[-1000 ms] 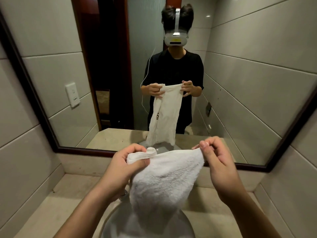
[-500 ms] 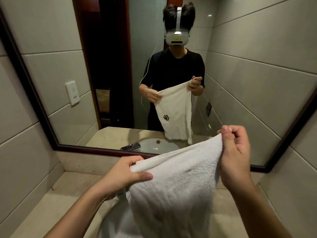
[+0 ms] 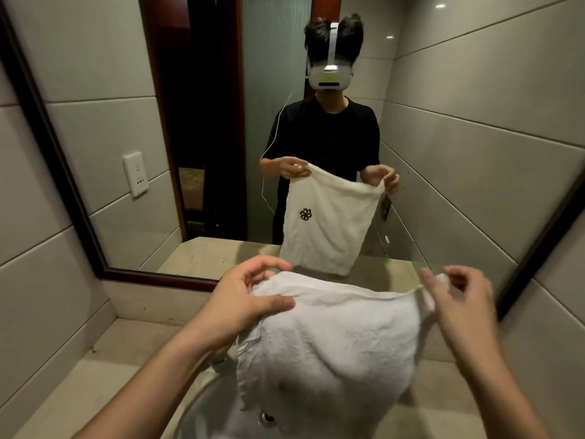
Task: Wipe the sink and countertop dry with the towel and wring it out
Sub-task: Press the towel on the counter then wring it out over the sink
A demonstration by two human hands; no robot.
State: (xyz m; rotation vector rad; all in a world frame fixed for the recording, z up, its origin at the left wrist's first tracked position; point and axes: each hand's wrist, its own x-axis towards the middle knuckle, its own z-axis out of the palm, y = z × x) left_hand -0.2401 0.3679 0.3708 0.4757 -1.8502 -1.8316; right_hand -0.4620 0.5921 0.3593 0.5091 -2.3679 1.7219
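**Towel** [image 3: 332, 343]: white terry, spread wide at lower centre of the frame. It hangs over the sink [image 3: 202, 416]. Whether its lower hem touches the bowl cannot be told.

**Left hand** [image 3: 247, 299]: centre-left. The thumb lies on the towel's top left corner and the fingers curl behind it, so the hand grips that corner.

**Right hand** [image 3: 459, 299]: centre-right, blurred. It appears to pinch the top right corner between thumb and fingertips.

**Countertop** [image 3: 63, 397]: beige stone at lower left and lower right, either side of the bowl. Wetness is not readable.

**Mirror** [image 3: 64, 172]: fills the upper frame and reflects the same two-corner hold.

**Risks (judged):**
- The right pinch takes little cloth. A tug to straighten the towel could pull that corner free and swing the towel from the left hand into the bowl.
- The hanging hem may soak up water in the sink before wiping starts, so the cloth would smear rather than dry.
- Wiping at full spread leaves loose ends trailing and gives weak pressure, so folding first seems safer.
- Neither wiping nor wringing looks begun.
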